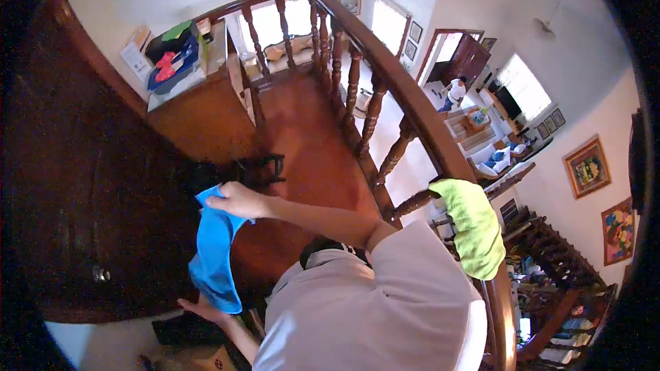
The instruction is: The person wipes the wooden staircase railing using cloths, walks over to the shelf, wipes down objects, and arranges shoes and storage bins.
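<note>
A bright blue cloth hangs in a long, bent strip in front of me. At its upper end, my right hand is closed on it, with the forearm stretched across from the white sleeve. My left hand is by the cloth's lower end, fingers spread and partly behind it. Whether the left fingers touch the fabric is hard to make out. Draped over the wooden railing beside me is a yellow-green cloth, apart from both hands.
A dark wooden door with a knob stands before me. A wooden cabinet holds a bin of colourful items. Beyond the balusters lies a lower room with a person. Below left is a cardboard box.
</note>
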`<state>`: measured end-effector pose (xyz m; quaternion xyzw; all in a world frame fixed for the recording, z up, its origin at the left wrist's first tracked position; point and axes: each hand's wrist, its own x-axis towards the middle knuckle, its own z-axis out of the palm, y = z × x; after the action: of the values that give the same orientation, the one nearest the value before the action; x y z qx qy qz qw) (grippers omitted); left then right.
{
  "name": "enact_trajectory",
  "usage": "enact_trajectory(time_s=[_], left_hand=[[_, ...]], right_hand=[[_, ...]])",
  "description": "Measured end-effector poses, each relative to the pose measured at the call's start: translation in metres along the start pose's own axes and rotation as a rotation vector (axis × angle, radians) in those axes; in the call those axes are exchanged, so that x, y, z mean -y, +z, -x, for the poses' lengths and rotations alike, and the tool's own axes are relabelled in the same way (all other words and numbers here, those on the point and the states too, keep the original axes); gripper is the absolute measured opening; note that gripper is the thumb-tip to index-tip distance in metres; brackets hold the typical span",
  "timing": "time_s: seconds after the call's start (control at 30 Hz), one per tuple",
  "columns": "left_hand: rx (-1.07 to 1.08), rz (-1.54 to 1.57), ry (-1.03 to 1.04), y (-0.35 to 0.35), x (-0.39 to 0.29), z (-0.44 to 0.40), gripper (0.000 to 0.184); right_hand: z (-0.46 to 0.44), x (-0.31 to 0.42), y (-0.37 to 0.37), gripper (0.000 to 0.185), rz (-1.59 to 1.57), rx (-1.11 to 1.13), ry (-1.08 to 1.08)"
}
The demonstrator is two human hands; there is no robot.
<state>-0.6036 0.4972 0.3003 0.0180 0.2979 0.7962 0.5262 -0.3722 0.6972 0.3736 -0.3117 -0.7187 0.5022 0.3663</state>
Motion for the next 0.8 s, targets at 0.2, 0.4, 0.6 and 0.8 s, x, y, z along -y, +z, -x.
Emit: enact_trajectory(time_s=[0.2,0.4,0.6,0.8], left_hand=[[-0.075,-0.808,0.342,0.026,-0.042,0.052,0.042],[-0.563,-1.546,0.857,0.075,-0.070,0.088,0.017],[-0.519,-1.087,1.109,0.049,-0.085,0.103,0.025],[-0.831,-0.981,1.034,0.069,-0.075,0.102,0.026]], right_hand=[[-0.020,0.002,0.020,0.035,0.062,0.028,-0.050],[-0.067,0.008,0.048,0.021,0.274,0.146,-0.222],[-0.121,0.012,0.109,0.045,-0.843,0.853,0.165],[-0.073,-0.085,0.248,0.044,-0.353,0.609,0.025]])
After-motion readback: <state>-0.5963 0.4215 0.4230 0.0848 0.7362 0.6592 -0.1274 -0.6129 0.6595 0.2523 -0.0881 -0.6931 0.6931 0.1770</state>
